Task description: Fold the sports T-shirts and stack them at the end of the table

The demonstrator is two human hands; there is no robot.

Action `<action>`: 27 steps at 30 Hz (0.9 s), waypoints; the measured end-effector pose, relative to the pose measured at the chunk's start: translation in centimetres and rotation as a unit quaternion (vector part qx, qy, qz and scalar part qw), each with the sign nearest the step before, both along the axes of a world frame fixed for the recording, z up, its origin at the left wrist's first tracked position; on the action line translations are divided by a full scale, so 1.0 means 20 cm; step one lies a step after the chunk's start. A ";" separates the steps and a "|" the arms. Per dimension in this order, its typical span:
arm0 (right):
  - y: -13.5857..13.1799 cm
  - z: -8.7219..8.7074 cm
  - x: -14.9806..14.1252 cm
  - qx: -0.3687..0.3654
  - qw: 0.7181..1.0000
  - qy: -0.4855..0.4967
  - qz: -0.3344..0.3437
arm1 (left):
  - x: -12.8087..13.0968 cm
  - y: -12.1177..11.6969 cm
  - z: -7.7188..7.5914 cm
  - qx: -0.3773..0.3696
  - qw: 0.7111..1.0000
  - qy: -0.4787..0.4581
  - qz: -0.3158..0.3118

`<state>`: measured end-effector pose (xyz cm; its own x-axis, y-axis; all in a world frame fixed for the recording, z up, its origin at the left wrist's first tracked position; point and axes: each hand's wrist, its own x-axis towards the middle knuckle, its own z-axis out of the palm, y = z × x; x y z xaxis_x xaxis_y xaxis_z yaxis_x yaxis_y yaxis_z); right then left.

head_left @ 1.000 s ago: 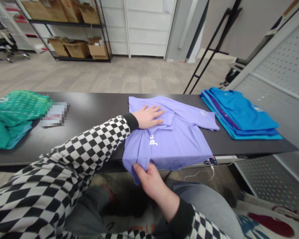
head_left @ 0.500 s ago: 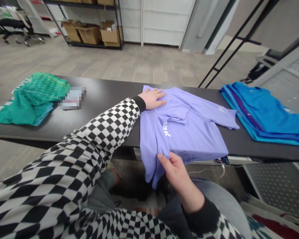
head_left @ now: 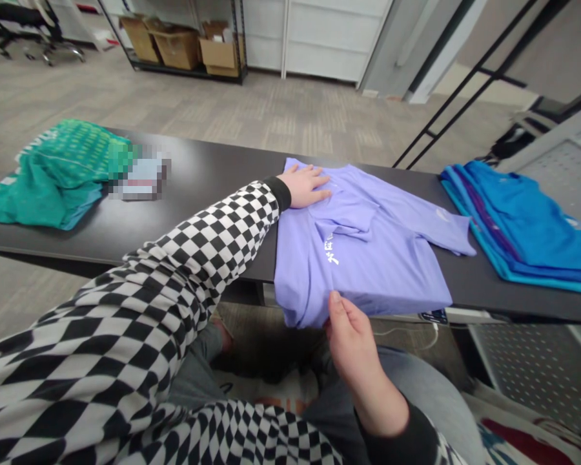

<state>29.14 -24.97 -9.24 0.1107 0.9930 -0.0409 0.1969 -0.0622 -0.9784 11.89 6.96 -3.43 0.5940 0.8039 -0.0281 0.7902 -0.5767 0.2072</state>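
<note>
A lavender T-shirt (head_left: 387, 258) with white lettering lies partly folded on the dark table (head_left: 208, 161), one sleeve stretched out to the right. My left hand (head_left: 306, 187) rests flat on its far left part near the collar, fingers spread. At the table's near edge my right hand (head_left: 351, 332) pinches the shirt's lower edge between thumb and fingers. Some fabric bunches and hangs over the edge just left of that hand.
To the right lies a stack of folded blue and purple shirts (head_left: 537, 219). A crumpled green shirt (head_left: 62, 174) and a blurred-out packet (head_left: 142, 177) lie at the left. Under the shirt's right hem, a phone (head_left: 434, 316) with a white cable shows at the table edge.
The hanging lower part of the lavender shirt has been drawn up and gathered at the table edge by my right hand. My left hand keeps its place on the shirt. The view has shifted slightly.
</note>
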 end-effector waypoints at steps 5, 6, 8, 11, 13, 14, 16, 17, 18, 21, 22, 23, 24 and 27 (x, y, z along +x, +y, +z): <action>0.00 0.06 0.04 0.051 0.989 -0.125 -0.061 | 0.00 0.00 0.00 -0.002 1.000 -0.002 0.000; 0.00 0.07 0.05 0.069 0.984 -0.145 -0.074 | 0.00 0.00 0.00 -0.002 1.000 -0.003 0.000; 0.01 0.09 0.05 0.099 0.976 -0.181 -0.076 | 0.00 0.00 0.00 -0.001 1.000 -0.003 -0.002; 0.01 0.10 0.04 0.124 0.968 -0.216 -0.035 | 0.00 0.00 -0.01 0.001 1.000 -0.005 -0.004; 0.02 0.10 0.02 0.132 0.964 -0.231 -0.018 | 0.00 0.00 0.00 0.001 1.000 -0.008 -0.003; 0.02 0.10 0.01 0.132 0.962 -0.239 -0.017 | 0.00 0.00 0.00 -0.001 1.000 -0.009 -0.002; 0.04 0.09 -0.01 0.129 0.959 -0.253 -0.022 | 0.00 0.00 0.00 -0.002 1.000 -0.010 -0.002; 0.05 0.09 -0.02 0.130 0.956 -0.261 -0.023 | 0.00 -0.01 0.00 -0.003 1.000 -0.010 -0.002; 0.05 0.08 -0.03 0.134 0.954 -0.268 -0.020 | 0.00 -0.01 0.00 -0.005 1.000 -0.009 -0.002; 0.06 0.08 -0.06 0.151 0.946 -0.286 -0.010 | 0.00 -0.01 0.01 -0.006 1.000 -0.005 -0.002; 0.06 0.08 -0.07 0.154 0.944 -0.290 -0.009 | 0.00 0.00 0.01 -0.006 1.000 -0.004 -0.001; 0.06 0.07 -0.07 0.157 0.943 -0.293 -0.009 | 0.00 0.00 0.00 -0.005 1.000 -0.004 -0.002; 0.06 0.07 -0.08 0.159 0.943 -0.293 -0.009 | 0.00 0.00 0.00 -0.004 1.000 -0.003 -0.001; 0.05 0.07 -0.06 0.159 0.944 -0.289 -0.004 | 0.00 0.01 0.00 -0.002 1.000 -0.002 -0.001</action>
<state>27.90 -23.99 -7.81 0.0317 0.9439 0.3288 0.7045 0.2122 -0.6773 11.87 7.06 -3.44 0.5960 0.8025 -0.0287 0.7881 -0.5778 0.2122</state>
